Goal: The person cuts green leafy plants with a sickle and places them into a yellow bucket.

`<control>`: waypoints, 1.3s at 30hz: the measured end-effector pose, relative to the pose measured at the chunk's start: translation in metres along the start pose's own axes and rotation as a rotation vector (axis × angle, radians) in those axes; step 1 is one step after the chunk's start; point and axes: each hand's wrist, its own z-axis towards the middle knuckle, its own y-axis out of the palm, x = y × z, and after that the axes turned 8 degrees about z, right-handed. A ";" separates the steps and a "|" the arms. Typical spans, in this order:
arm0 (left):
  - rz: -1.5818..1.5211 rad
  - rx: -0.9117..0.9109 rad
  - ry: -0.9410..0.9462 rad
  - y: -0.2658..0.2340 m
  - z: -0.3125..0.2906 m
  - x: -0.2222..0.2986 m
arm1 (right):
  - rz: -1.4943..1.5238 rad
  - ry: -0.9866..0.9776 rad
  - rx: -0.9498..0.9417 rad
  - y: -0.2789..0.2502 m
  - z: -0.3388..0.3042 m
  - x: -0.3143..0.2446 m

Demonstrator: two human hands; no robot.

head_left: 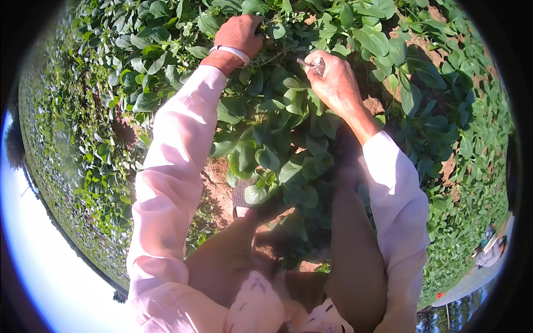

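My left hand [240,40] is closed in a fist among the leaves at the top middle, a white band round its wrist. Its fingertips face away, so what they hold, if anything, is hidden. A thin pale stem [273,57] runs through the foliage just right of that fist. To the right and slightly nearer, my right hand [335,83] is wrapped round a small shiny metal tool [318,67]. The tool's short tip points left toward the stem; its exact kind is not clear. Broad-leaved green plants [266,155] grow under and between both hands.
Dense leafy crop [139,66] spreads on all sides, with reddish-brown soil [217,180] showing in gaps. My bent knees flank a plant clump directly below. At the far right edge, some pale items [488,255] lie beside a light strip.
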 end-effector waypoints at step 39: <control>-0.344 -0.170 0.038 -0.014 -0.022 0.053 | 0.095 0.165 0.108 -0.049 -0.094 0.017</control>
